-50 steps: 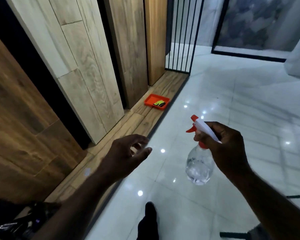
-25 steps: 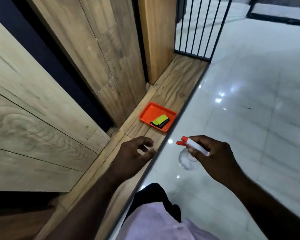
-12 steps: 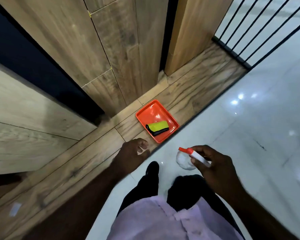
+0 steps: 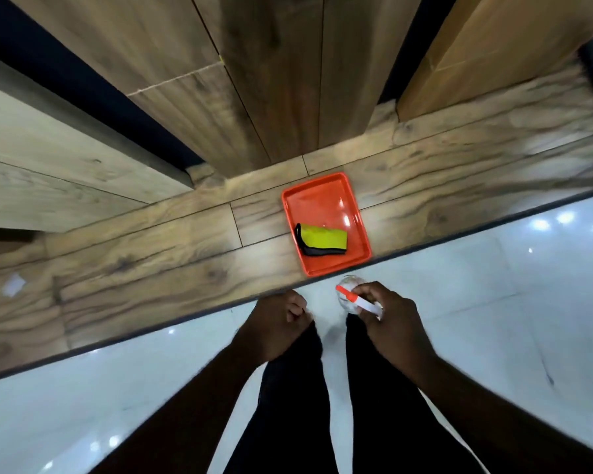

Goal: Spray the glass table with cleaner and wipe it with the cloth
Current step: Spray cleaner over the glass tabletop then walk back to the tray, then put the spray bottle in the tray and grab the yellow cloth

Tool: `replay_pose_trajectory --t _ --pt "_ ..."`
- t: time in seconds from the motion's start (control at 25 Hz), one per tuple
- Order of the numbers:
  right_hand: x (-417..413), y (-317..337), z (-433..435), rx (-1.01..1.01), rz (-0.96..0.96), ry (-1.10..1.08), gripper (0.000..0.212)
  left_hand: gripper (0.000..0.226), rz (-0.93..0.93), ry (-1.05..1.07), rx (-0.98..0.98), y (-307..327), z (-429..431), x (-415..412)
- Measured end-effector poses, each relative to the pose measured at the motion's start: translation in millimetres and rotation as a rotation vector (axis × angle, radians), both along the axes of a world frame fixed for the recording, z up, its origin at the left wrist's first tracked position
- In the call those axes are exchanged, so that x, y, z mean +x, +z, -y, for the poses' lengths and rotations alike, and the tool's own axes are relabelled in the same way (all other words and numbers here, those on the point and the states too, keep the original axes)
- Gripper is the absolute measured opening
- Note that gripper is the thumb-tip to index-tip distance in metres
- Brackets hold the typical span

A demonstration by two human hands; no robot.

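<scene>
Bottle [image 4: 348, 295] mostly hidden by right hand [image 4: 392, 325]

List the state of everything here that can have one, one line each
Spray bottle: held in the right hand, off the floor.
Right hand: closed around the bottle.
Left hand: empty, fingers loosely curled.
Cloth: folded, lying in the tray.
Orange tray: flat on the wood floor strip.
</scene>
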State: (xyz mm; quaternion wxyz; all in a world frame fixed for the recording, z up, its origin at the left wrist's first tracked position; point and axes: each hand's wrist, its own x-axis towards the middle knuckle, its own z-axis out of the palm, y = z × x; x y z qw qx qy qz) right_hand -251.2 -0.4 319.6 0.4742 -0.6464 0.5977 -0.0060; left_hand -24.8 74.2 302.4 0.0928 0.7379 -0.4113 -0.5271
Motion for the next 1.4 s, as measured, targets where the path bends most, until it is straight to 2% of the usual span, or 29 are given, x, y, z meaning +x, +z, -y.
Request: replay_pose_trajectory --t 0.2,0.32,0.48,0.64,0.84,0.96,1.04,1.12,1.16,1.2,1.24,1.28,1.36,1.4 --pt "23.8 -114.1 83.3 -0.005 -0.080 0.113 0.028 0.018 0.030 0.046 0.023 -101.6 43.5 10.7" --pt "47.5 -184.9 133.0 -0.072 -0.103 0.149 0.028 0.019 0.074 -0.013 0.005 -167.0 68.5 27.3" --pt "80.4 -264.9 186.1 -0.167 -0.095 0.063 0.032 0.019 0.149 0.039 -0.035 -233.0 92.2 49.4" --pt "115.7 -327.4 219.3 -0.238 -0.096 0.162 0.032 0.019 0.177 0.089 -0.075 -270.3 98.6 58.2" --pt "132.6 -373.7 245.5 -0.266 -0.213 0.236 0.032 0.016 0.152 0.112 -0.062 -291.2 93.1 54.3" --pt "125.4 -373.2 241.7 -0.205 -0.203 0.165 0.048 0.016 0.139 0.114 -0.030 -292.0 90.3 54.3" --pt "110.1 -369.2 220.5 -0.154 -0.190 0.036 0.075 0.015 0.130 0.092 -0.013 -293.7 85.6 56.0" --pt "89.5 -381.4 187.4 0.058 -0.265 -0.078 0.086 0.008 0.120 0.080 0.007 -300.4 77.9 58.4" --pt "79.6 -394.1 170.4 0.209 -0.318 -0.055 0.084 0.006 0.117 0.077 0.022 -307.3 73.1 57.9" --pt "70.2 -409.3 157.2 0.360 -0.363 0.044 0.084 0.006 0.117 0.080 0.033 -315.8 68.2 56.2" --pt "64.0 -428.5 149.8 0.430 -0.408 0.212 0.086 0.006 0.126 0.095 0.040 -326.5 62.5 54.6" --pt "63.7 -445.1 147.0 0.399 -0.436 0.376 0.089 0.006 0.144 0.130 0.036 -337.2 56.3 53.6" --pt "71.4 -476.8 151.2 0.119 -0.434 0.637 0.094 0.004 0.172 0.213 0.031 -352.2 45.6 50.5" --pt "75.8 -495.8 152.8 0.001 -0.424 0.679 0.095 0.003 0.171 0.236 0.039 -362.3 38.5 46.9"
